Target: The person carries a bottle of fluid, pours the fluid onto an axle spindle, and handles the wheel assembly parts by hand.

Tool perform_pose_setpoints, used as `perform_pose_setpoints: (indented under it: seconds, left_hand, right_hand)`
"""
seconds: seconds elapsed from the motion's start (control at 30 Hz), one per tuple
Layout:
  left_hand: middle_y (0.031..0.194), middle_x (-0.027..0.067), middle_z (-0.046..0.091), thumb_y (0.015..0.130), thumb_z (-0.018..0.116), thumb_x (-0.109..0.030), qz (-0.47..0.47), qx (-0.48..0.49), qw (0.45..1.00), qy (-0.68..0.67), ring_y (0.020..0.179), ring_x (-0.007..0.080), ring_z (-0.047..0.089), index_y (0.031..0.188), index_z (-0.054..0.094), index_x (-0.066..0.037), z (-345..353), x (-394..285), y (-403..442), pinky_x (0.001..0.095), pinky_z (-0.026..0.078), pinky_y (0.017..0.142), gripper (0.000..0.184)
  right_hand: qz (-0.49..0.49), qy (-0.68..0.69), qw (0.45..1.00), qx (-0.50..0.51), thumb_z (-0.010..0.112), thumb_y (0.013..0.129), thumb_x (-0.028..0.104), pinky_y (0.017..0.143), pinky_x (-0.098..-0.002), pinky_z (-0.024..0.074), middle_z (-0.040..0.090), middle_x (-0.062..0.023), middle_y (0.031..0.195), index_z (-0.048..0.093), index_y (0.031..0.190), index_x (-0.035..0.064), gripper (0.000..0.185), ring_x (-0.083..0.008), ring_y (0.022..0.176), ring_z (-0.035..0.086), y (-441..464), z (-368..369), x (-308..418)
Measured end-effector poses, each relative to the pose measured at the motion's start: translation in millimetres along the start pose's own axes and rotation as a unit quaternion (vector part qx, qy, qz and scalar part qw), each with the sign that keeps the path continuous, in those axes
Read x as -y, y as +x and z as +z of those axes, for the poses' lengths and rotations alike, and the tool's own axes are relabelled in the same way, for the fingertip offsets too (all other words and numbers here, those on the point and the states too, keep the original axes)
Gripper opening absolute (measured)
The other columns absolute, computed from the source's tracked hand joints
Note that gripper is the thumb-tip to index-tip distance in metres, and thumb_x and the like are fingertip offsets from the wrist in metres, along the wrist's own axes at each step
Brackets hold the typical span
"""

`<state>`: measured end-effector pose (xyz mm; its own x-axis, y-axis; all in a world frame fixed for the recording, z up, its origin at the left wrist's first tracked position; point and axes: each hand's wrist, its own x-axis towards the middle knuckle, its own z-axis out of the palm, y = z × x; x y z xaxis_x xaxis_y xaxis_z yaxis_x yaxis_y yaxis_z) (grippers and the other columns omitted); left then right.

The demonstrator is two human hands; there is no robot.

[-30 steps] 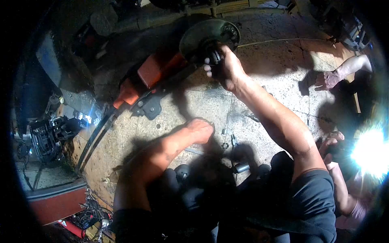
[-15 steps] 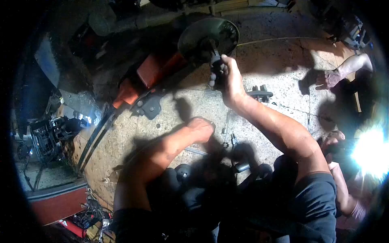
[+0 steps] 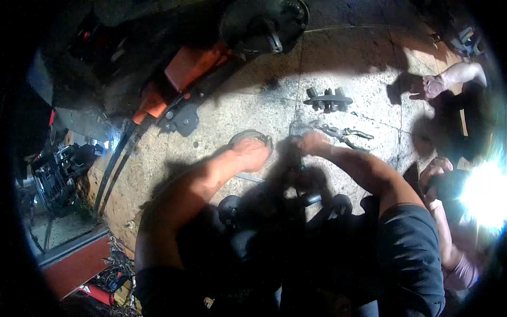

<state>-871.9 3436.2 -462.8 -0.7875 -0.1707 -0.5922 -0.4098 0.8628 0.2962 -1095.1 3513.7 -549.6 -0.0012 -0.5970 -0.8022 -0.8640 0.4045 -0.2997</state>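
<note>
Near the middle of my view, the left hand (image 3: 251, 152) keeps a closed grip on a round part (image 3: 253, 133) over the floor (image 3: 214, 119). I judge that slack fingers could drop it. Just beside, shadow hides the right hand's (image 3: 312, 142) grip: I can't tell how far open it is or what it holds. That same darkness could cause a fumble, or a knock against the pliers (image 3: 343, 136) nearby. Beyond lie a studded plate (image 3: 328, 100) and, farther off, a large disc (image 3: 256, 26).
</note>
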Motion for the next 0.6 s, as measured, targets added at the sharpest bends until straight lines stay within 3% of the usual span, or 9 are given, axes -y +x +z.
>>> perform_pose_setpoints:
  seconds: [0.07, 0.13, 0.23, 0.3, 0.37, 0.43, 0.53, 0.57, 0.6]
  left_hand:
    - [0.097, 0.0204, 0.068, 0.085, 0.048, -0.007, -0.001, -0.019, 1.0, -0.023, 0.093, 0.037, 0.066, 0.092, 0.066, 0.001, -1.5, 1.1, -3.9, 0.0448, 0.052, 0.08, 0.02]
    - [0.096, 0.0201, 0.069, 0.082, 0.05, -0.006, -0.01, -0.006, 1.0, -0.005, 0.093, 0.0354, 0.066, 0.091, 0.067, 0.001, -7.4, -0.2, -3.4, 0.0438, 0.052, 0.079, 0.02]
    - [0.097, 0.0197, 0.068, 0.08, 0.052, -0.007, -0.019, 0.013, 1.0, 0.011, 0.095, 0.0337, 0.066, 0.093, 0.066, 0.0, -10.2, 1.7, -0.4, 0.043, 0.052, 0.081, 0.021]
    - [0.101, 0.0196, 0.067, 0.082, 0.051, -0.009, -0.023, 0.023, 0.999, 0.011, 0.098, 0.0334, 0.064, 0.099, 0.063, 0.0, -2.2, 5.7, 1.4, 0.0434, 0.05, 0.087, 0.023]
    - [0.102, 0.0192, 0.066, 0.084, 0.049, -0.01, -0.018, 0.022, 1.0, 0.012, 0.098, 0.0331, 0.064, 0.101, 0.061, -0.001, -2.5, 7.6, -2.3, 0.0431, 0.05, 0.087, 0.023]
    - [0.104, 0.0185, 0.066, 0.086, 0.047, -0.012, -0.02, 0.025, 0.999, 0.018, 0.099, 0.0327, 0.063, 0.101, 0.061, -0.002, -3.8, 10.0, -3.8, 0.0426, 0.049, 0.088, 0.023]
    - [0.095, 0.0183, 0.067, 0.083, 0.052, -0.012, -0.028, 0.003, 1.0, 0.011, 0.094, 0.034, 0.065, 0.096, 0.064, -0.002, -6.3, 10.7, -0.3, 0.0434, 0.052, 0.082, 0.021]
    - [0.093, 0.0182, 0.068, 0.083, 0.053, -0.012, -0.031, -0.002, 0.999, 0.008, 0.093, 0.0344, 0.066, 0.095, 0.066, -0.002, -6.5, 10.2, -0.7, 0.0436, 0.052, 0.08, 0.02]
    - [0.092, 0.0182, 0.068, 0.082, 0.055, -0.012, -0.03, -0.002, 1.0, 0.007, 0.092, 0.0346, 0.066, 0.094, 0.066, -0.002, -6.7, 9.1, -1.5, 0.0438, 0.052, 0.079, 0.019]
  right_hand:
    - [0.023, -0.035, 0.999, -0.002, 0.045, 0.088, 0.069, 0.048, -0.0347, 0.0469, 0.057, -0.0107, 0.065, 0.065, 0.083, 0.0025, 0.07, -0.0181, 0.053, 0.055, 15.8, 18.7, -8.0]
    - [0.032, -0.027, 0.999, -0.021, 0.045, 0.088, 0.069, 0.05, -0.0345, 0.0471, 0.058, -0.0105, 0.066, 0.064, 0.085, 0.0021, 0.07, -0.0183, 0.054, 0.055, 19.0, 19.2, -6.3]
    - [0.008, 0.112, 0.988, -0.107, 0.045, 0.089, 0.069, 0.052, -0.0342, 0.0474, 0.059, -0.0103, 0.069, 0.062, 0.089, 0.0015, 0.07, -0.0185, 0.056, 0.055, 4.6, -7.3, 7.0]
    - [-0.039, 0.324, 0.931, -0.163, 0.045, 0.089, 0.069, 0.053, -0.0341, 0.0476, 0.059, -0.0102, 0.071, 0.061, 0.091, 0.0011, 0.07, -0.0186, 0.057, 0.055, -20.6, -47.8, 32.5]
    - [-0.114, 0.548, 0.806, -0.194, 0.045, 0.089, 0.069, 0.054, -0.0339, 0.0478, 0.06, -0.01, 0.072, 0.06, 0.094, 0.0008, 0.07, -0.0187, 0.058, 0.056, -45.0, -89.3, 60.7]
    - [-0.169, 0.626, 0.736, -0.194, 0.042, 0.089, 0.07, 0.056, -0.0333, 0.046, 0.058, -0.008, 0.072, 0.059, 0.096, 0.0021, 0.071, -0.0181, 0.06, 0.054, -33.8, -119.3, 72.0]
    - [-0.273, 0.656, 0.691, -0.136, 0.038, 0.089, 0.072, 0.061, -0.0329, 0.0435, 0.053, -0.0046, 0.07, 0.056, 0.093, 0.0045, 0.07, -0.0177, 0.063, 0.052, -79.0, -156.7, 110.5]
    - [-0.265, 0.655, 0.69, -0.159, 0.042, 0.09, 0.07, 0.067, -0.0352, 0.0462, 0.059, -0.0077, 0.081, 0.058, 0.104, 0.0006, 0.072, -0.0191, 0.074, 0.056, -74.7, -164.2, 117.3]
    - [-0.249, 0.606, 0.714, -0.248, 0.049, 0.091, 0.061, 0.082, -0.0364, 0.0465, 0.063, -0.013, 0.104, 0.055, 0.123, -0.0036, 0.072, -0.0217, 0.093, 0.057, -54.4, -167.0, 119.1]
